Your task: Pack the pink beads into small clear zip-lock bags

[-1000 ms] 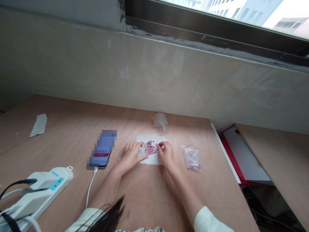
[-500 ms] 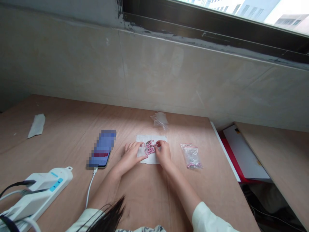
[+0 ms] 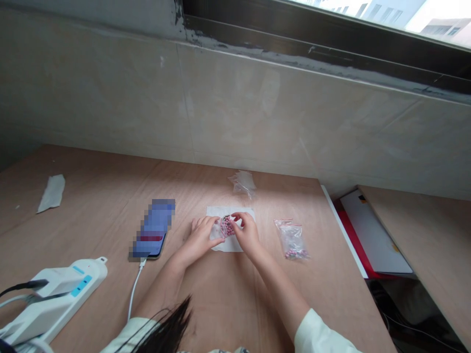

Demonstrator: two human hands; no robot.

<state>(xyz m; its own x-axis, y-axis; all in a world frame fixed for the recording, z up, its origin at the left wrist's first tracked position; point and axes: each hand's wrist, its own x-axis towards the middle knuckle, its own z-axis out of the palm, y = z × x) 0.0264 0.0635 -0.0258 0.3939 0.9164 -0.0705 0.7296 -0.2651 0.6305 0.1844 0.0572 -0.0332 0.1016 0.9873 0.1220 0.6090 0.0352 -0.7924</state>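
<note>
The window (image 3: 441, 15) glares white, the wall (image 3: 110, 98) is dim, the phone (image 3: 154, 226) pixelated.

Probably an office or study, given the wooden desk (image 3: 217, 294), power strip (image 3: 90, 274) and window (image 3: 368, 37).

Pink beads (image 3: 228, 227) are dotting white paper (image 3: 232, 245); at its three o'clock, red lines are edging clear plastic (image 3: 293, 240) on the brown counter (image 3: 219, 304).
</note>
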